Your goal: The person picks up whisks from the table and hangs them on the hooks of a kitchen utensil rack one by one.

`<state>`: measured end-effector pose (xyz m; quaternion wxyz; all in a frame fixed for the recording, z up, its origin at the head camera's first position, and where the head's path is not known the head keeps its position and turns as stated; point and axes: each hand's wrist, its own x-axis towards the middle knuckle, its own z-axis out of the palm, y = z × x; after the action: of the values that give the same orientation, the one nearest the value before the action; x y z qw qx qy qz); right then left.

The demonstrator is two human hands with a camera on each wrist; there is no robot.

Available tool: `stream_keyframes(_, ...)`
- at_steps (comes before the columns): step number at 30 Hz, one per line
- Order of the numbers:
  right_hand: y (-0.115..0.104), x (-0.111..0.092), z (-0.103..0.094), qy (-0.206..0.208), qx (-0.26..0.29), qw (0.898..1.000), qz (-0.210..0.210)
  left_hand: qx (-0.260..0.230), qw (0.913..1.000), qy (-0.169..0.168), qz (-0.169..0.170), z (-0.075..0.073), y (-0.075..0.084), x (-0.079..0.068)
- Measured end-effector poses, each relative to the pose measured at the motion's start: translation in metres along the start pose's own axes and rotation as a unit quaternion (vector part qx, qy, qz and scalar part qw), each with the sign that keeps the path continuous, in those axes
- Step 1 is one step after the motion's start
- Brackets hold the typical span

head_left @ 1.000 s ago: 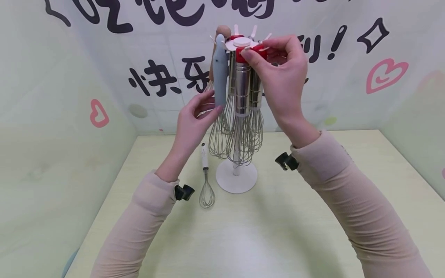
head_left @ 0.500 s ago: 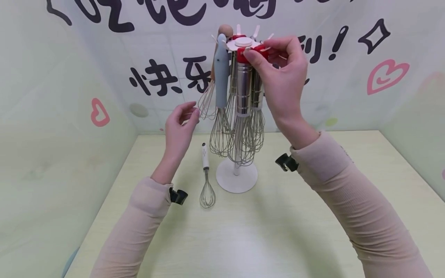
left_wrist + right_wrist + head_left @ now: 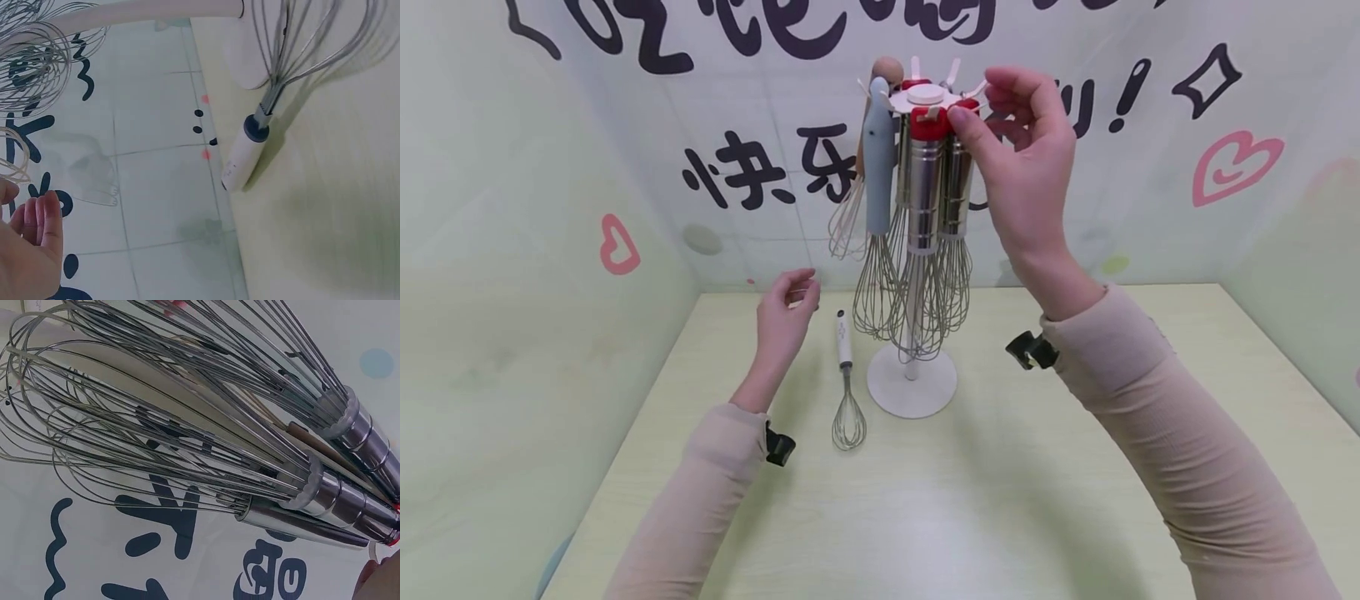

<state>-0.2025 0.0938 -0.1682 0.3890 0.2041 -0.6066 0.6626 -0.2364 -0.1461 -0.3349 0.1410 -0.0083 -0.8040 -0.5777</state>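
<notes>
A white rotating-style stand [image 3: 927, 97] on a round base holds several hanging whisks. One has a blue handle [image 3: 878, 167], and a wooden-handled whisk [image 3: 887, 72] hangs behind it. Steel whisks with red tops hang at the front, including one steel whisk [image 3: 925, 183] whose wires fill the right wrist view. My right hand [image 3: 1033, 154] is at the stand's top right, thumb at a red top [image 3: 966, 106], fingers spread apart from it beside a hook. Loosely bent and holding nothing, my left hand [image 3: 784, 321] hovers left of the stand, over the table's back edge.
A small whisk with a white handle [image 3: 845, 342] lies on the table between my left hand and the stand's base [image 3: 912, 392]. The pale table [image 3: 1037, 500] meets a printed backdrop [image 3: 752, 242] behind and at the sides.
My left hand has left the blue-handled whisk and moved left and down. My right hand has shifted slightly right, its thumb sliding off the front red top.
</notes>
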Motion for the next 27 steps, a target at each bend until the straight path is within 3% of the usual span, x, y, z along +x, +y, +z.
stream_keyframes(11,0.0,0.007,-0.007,-0.019,-0.004,0.998,0.053,0.066,0.997,-0.034,-0.023,0.011,-0.037,-0.004)
stream_keyframes(27,-0.001,0.012,-0.014,-0.046,0.034,0.991,0.119,0.139,0.9821,-0.102,-0.076,0.021,-0.068,-0.009)
